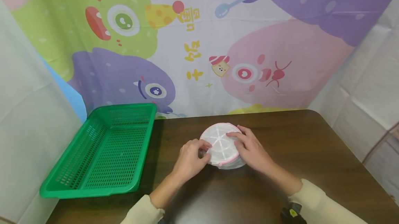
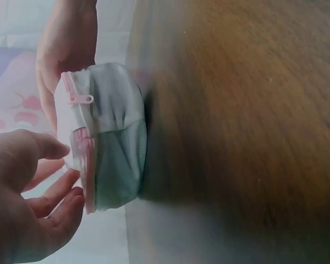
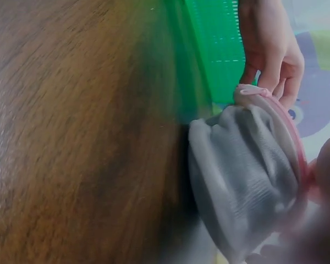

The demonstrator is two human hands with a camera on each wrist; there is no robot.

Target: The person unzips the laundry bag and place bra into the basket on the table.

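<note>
A round, soft zippered mesh laundry bag (image 1: 222, 149) stands on the dark wooden table, its white lid facing up with seams meeting in the middle. Pink zipper tape runs round the lid's rim, and a pink zipper pull (image 2: 81, 99) shows at the near side. My left hand (image 1: 191, 158) has its thumb and curled fingers at the left part of the rim. On the right side, my right hand (image 1: 254, 149) holds the bag by the rim, with a finger lying over the lid. The mesh side (image 3: 245, 159) looks wrinkled, and what is inside is hidden.
A green plastic basket (image 1: 144, 154) with slotted walls stands to the left on the table (image 1: 265, 196). Behind the table hangs a cartoon-printed cloth (image 1: 193, 96); pale sheets (image 1: 358, 75) flank both sides.
</note>
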